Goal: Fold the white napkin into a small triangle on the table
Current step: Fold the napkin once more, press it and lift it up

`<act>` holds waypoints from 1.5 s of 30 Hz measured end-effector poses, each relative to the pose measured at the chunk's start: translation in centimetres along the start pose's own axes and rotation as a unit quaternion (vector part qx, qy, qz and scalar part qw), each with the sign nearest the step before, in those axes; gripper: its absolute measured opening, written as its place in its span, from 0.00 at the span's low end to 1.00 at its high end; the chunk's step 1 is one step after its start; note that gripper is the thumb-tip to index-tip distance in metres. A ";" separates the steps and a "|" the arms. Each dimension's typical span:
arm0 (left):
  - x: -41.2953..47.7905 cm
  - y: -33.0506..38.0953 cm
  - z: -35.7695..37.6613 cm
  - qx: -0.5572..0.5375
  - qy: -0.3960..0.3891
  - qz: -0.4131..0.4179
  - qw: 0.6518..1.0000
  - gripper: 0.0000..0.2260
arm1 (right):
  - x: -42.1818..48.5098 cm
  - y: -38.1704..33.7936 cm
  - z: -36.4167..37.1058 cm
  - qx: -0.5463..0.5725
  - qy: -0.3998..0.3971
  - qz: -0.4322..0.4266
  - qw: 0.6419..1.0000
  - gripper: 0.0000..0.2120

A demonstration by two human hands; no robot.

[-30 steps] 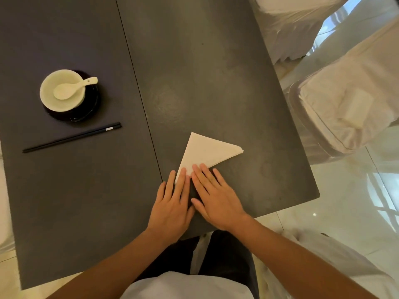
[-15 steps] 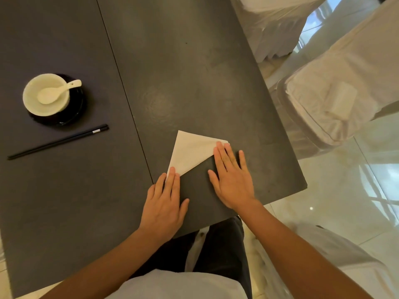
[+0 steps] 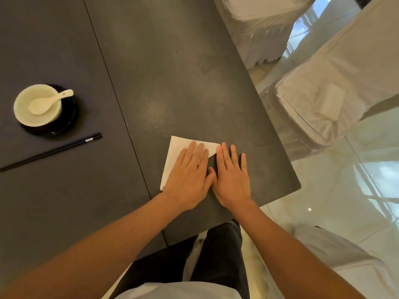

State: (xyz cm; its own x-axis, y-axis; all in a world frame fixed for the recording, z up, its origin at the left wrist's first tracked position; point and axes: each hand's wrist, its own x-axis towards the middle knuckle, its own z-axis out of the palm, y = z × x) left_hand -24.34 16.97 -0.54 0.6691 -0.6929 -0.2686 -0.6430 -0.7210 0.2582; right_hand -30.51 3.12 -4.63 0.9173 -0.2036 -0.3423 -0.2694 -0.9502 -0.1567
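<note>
The white napkin [image 3: 176, 153] lies folded into a triangle on the dark grey table [image 3: 172, 72], near the front right corner. My left hand [image 3: 189, 180] lies flat on top of it with straight fingers, covering most of its lower part. My right hand [image 3: 232, 178] rests flat on the table just to the right, its fingertips at the napkin's right point. The two hands touch at the thumbs.
A white bowl [image 3: 23, 110] with a white spoon [image 3: 48, 102] sits on a black saucer at the left. Black chopsticks [image 3: 51, 152] lie in front of it. White-covered chairs [image 3: 323, 100] stand close to the table's right edge. A seam runs down the tabletop left of the napkin.
My left hand has slid from the napkin's lower corner up onto its middle. My right hand stays at the napkin's right point, and the two hands now lie side by side.
</note>
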 end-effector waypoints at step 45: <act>-3.9 -6.2 -0.8 -0.268 -0.025 -0.386 0.882 0.17 | 5.1 -2.5 -4.4 0.145 -0.004 0.058 0.988 0.14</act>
State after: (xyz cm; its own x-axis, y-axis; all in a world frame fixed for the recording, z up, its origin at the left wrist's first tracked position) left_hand -22.67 24.19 -0.35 0.8044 -0.0045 -0.5941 0.2746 -0.8839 0.3786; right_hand -23.89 3.45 -1.92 0.8735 -0.3038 -0.3804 -0.4460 -0.8127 -0.3749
